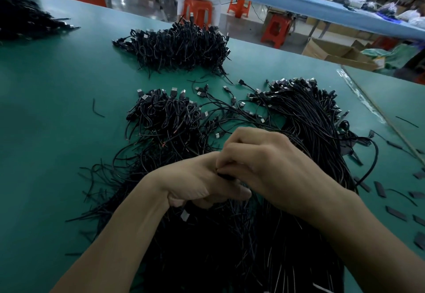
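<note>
Left hand (197,182), right hand (271,166): fingers (230,154) pinching 1 black cable (226,176) among 5 cable heaps (179,46).

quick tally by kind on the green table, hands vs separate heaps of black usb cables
left hand and right hand: 2
heaps of black USB cables: 5, though the near ones partly merge
total: 7
</note>
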The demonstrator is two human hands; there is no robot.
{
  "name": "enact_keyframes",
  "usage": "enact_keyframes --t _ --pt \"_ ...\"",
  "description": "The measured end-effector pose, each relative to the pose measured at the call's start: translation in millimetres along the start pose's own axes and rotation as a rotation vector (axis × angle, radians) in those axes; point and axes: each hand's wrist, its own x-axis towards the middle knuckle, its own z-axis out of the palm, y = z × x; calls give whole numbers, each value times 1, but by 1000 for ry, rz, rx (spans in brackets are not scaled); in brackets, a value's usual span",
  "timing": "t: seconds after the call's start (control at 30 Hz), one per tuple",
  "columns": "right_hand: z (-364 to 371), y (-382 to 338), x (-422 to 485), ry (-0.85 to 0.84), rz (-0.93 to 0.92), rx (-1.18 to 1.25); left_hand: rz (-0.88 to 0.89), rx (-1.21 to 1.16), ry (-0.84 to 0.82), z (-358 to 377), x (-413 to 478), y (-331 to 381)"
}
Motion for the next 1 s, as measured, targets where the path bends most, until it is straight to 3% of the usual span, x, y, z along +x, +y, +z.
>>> enact_keyframes --t 0.33,0.53,0.63,0.73,0.8,0.87,0.93,1.0 --pt "0 6 4 -129 47 -6 -21 8 80 0 6 -5" --pt "5 11 -1 93 94 -131 112 -560 170 0 14 -4" --pt "11 12 -2 247 99 -229 254 -654 215 1 18 -5" --pt "15 14 0 401 174 -88 365 -691 291 4 19 -2" --pt "19 14 2 519 276 115 415 -560 432 6 21 -2" --pt "25 13 3 631 366 314 426 -210 670 8 22 -2" --pt "30 13 4 681 431 520 423 140 897 7 20 -3" --pt "34 13 4 695 458 727 453 276 1029 5 16 -5"
